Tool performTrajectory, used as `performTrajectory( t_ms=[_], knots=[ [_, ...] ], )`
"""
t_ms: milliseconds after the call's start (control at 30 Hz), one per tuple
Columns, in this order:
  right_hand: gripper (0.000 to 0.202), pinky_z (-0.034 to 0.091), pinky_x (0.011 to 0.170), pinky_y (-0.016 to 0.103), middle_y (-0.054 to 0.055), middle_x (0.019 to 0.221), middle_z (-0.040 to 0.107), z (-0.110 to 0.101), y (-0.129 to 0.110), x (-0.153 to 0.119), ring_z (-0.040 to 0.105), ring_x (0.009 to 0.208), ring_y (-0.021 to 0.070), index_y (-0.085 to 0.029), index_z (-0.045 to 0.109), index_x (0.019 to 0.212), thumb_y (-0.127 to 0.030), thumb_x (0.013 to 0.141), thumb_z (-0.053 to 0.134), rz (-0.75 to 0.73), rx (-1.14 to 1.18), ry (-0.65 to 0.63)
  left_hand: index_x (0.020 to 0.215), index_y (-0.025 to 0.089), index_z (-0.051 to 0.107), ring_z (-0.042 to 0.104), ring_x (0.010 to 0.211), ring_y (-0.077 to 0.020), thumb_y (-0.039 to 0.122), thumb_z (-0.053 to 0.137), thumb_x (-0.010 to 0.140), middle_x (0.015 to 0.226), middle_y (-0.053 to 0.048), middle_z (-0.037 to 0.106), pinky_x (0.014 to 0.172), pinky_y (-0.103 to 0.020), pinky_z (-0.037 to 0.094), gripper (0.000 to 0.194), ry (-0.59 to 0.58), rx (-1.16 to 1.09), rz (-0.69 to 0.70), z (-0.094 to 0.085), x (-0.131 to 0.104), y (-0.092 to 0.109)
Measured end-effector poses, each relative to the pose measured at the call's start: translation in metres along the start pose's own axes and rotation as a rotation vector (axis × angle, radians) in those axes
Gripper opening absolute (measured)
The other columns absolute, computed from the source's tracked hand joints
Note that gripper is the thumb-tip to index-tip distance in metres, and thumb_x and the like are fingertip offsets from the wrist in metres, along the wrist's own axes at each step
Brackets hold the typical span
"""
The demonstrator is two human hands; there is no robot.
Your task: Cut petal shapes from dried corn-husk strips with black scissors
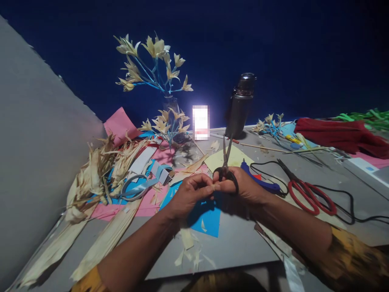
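Note:
In the middle of the head view, my right hand (243,184) holds small black-handled scissors (225,156), their blades slightly apart and pointing up and away. My left hand (194,192) is closed in a pinch, its fingertips meeting my right thumb. Whatever lies between those fingertips is too small to make out. Beneath both hands is a sheet of blue paper (209,223) with pale scraps on it. More cut strips of dried husk (187,239) lie on the table nearer to me. Yellow paper (234,158) lies just beyond the scissors.
Dried husks (100,170) and a tape roll (133,188) lie left. Husk flowers (156,48) on blue stems stand behind, near a bright screen (201,121) and a thermos (241,107). Right are a blue glue gun (263,182), its black cord, red-handled scissors (313,198) and dark red cloth (340,136).

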State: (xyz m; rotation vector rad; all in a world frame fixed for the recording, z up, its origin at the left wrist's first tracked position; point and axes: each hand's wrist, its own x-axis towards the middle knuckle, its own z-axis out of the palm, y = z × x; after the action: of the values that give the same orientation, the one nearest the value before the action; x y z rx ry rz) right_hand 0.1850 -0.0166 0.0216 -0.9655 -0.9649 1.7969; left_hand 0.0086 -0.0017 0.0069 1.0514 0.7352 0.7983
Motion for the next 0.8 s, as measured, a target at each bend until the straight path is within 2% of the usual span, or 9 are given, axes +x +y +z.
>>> performTrajectory(
  t_ms=[133,233,300,367,500,700,800],
  knots=[
    [0.031,0.049,0.068,0.031,-0.002,0.067,0.062,-0.004,-0.001,0.002,0.061,0.064,0.0164,-0.017,0.065,0.080,-0.023,0.056,0.083,0.020,0.155,-0.062,0.071,0.015,0.063,0.056,0.059,-0.0118,0.034,0.084,0.069,0.063,-0.002,0.063,0.062,-0.025,0.043,0.028,-0.085,-0.100,-0.021,-0.002,0.000,0.003],
    [0.027,0.046,0.064,0.025,-0.003,0.067,0.058,-0.007,-0.004,0.002,0.054,0.062,0.0117,-0.017,0.066,0.077,-0.022,0.056,0.082,-0.028,0.217,-0.003,0.071,0.015,0.061,0.056,0.058,-0.0117,0.032,0.083,0.069,0.063,-0.002,0.063,0.062,-0.025,0.044,0.028,-0.103,-0.173,-0.025,-0.004,0.001,0.004],
    [0.029,0.040,0.057,0.022,-0.003,0.066,0.057,-0.008,-0.006,0.002,0.049,0.058,0.0096,-0.016,0.068,0.081,-0.027,0.058,0.083,-0.100,0.123,0.047,0.072,0.015,0.061,0.056,0.057,-0.0116,0.031,0.081,0.071,0.061,-0.002,0.062,0.062,-0.025,0.044,0.026,-0.088,-0.187,-0.033,-0.004,0.001,0.005],
    [0.036,0.038,0.054,0.023,-0.002,0.068,0.060,-0.008,-0.007,0.001,0.049,0.058,0.0106,-0.016,0.068,0.087,-0.034,0.060,0.084,-0.137,-0.024,0.053,0.073,0.015,0.061,0.055,0.056,-0.0114,0.029,0.079,0.073,0.059,-0.002,0.062,0.060,-0.024,0.042,0.023,-0.070,-0.182,-0.040,-0.004,0.001,0.004],
    [0.039,0.044,0.061,0.026,0.001,0.072,0.064,-0.004,0.000,0.001,0.060,0.067,0.0165,-0.016,0.064,0.087,-0.029,0.059,0.087,-0.055,-0.162,0.050,0.073,0.014,0.061,0.052,0.055,-0.0096,0.026,0.079,0.073,0.057,-0.001,0.061,0.056,-0.020,0.038,0.021,-0.039,-0.131,-0.054,-0.001,-0.001,0.000],
    [0.029,0.050,0.063,0.032,-0.001,0.068,0.061,-0.004,0.008,0.005,0.061,0.062,0.0178,-0.018,0.064,0.081,-0.024,0.060,0.083,-0.015,0.206,-0.082,0.072,0.013,0.063,0.056,0.054,-0.0109,0.030,0.083,0.068,0.058,-0.002,0.063,0.058,-0.022,0.042,0.026,-0.118,-0.190,-0.044,-0.003,0.001,-0.003],
    [0.023,0.045,0.055,0.023,-0.002,0.065,0.058,-0.010,0.001,0.009,0.052,0.057,0.0107,-0.016,0.066,0.077,-0.017,0.060,0.081,-0.081,0.263,0.012,0.072,0.013,0.064,0.057,0.053,-0.0109,0.031,0.084,0.066,0.058,-0.002,0.063,0.057,-0.023,0.044,0.027,-0.075,-0.196,-0.059,-0.005,0.003,-0.002]
  ],
)
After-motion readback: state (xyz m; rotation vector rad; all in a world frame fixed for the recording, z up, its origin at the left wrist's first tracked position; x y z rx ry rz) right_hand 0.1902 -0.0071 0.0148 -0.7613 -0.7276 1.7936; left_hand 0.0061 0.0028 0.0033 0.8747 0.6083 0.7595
